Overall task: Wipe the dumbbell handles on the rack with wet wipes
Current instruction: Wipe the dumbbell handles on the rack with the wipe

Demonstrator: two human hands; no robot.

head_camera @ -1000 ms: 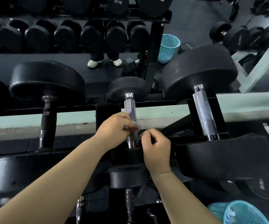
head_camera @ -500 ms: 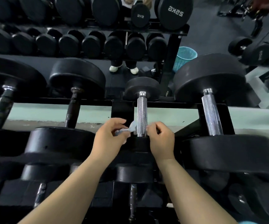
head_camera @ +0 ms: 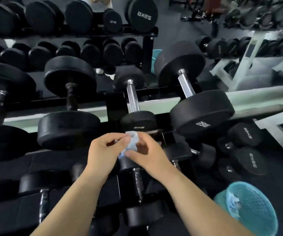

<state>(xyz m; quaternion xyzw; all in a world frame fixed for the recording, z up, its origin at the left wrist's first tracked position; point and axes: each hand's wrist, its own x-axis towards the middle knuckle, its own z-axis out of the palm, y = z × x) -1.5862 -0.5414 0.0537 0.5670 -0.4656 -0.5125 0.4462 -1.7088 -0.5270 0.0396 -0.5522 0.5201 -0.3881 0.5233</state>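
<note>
A crumpled pale blue wet wipe (head_camera: pixel 131 143) sits between both my hands, in front of the rack. My left hand (head_camera: pixel 105 153) pinches its left side with thumb and fingers. My right hand (head_camera: pixel 145 154) holds its right side, thumb under the wipe. Just above them lies a small dumbbell with a bare knurled silver handle (head_camera: pixel 132 99) on the black rack (head_camera: pixel 113 106). To its right a big dumbbell shows a shiny handle (head_camera: pixel 186 86). Left of it two dumbbells have dark handles (head_camera: pixel 71 96).
A teal plastic basket (head_camera: pixel 249 208) holding used wipes stands on the floor at lower right. More dumbbells fill the lower rack tier (head_camera: pixel 137 181) and the floor at right (head_camera: pixel 246 150). A mirror behind the rack reflects further racks and a second teal basket (head_camera: pixel 156 57).
Both hands have pulled the wipe off the small dumbbell's handle and drawn back toward me, bunching it between them. The view has lifted and widened, bringing the basket into sight.
</note>
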